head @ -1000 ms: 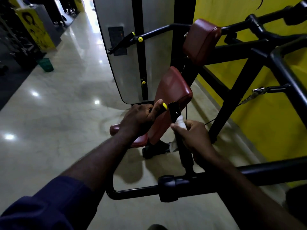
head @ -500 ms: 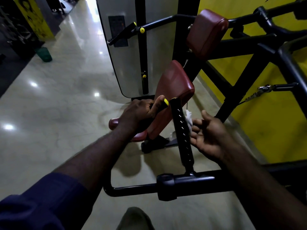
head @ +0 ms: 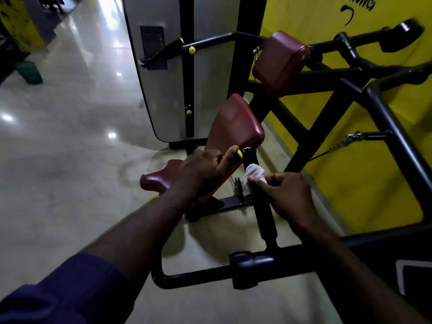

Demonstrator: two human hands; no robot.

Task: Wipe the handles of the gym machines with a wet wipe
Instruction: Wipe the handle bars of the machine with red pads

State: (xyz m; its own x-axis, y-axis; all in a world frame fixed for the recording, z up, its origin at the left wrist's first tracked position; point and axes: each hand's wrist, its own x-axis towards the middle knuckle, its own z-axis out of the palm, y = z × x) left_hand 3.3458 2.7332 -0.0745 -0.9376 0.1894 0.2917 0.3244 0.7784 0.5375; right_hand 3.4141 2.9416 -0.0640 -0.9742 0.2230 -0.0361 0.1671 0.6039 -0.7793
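Both hands were busy mid-wipe: our left hand [head: 203,169] gripped the yellow-tipped lever [head: 239,154], our right hand [head: 287,195] pinched the wipe [head: 253,173] against the top of the handle [head: 264,213], and next, we judged, came a firm downward stroke.

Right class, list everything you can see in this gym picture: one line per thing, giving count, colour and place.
upright handle: 1, black, centre
wet wipe: 1, white, against the upright handle near its top
yellow-tipped lever: 1, black with yellow end, beside the upright handle's top
pads: 3, maroon, seat, backrest and upper pad, centre
machine frame: 1, black, right half
weight-stack cover: 1, grey, top centre
wall: 1, yellow, right
bin: 1, green, far left
floor: 1, pale and glossy, left
sleeve: 1, dark blue, bottom left
left grip: 1, hand wrapped round the yellow-tipped lever
right grip: 1, hand pinching the wet wipe against the upright handle
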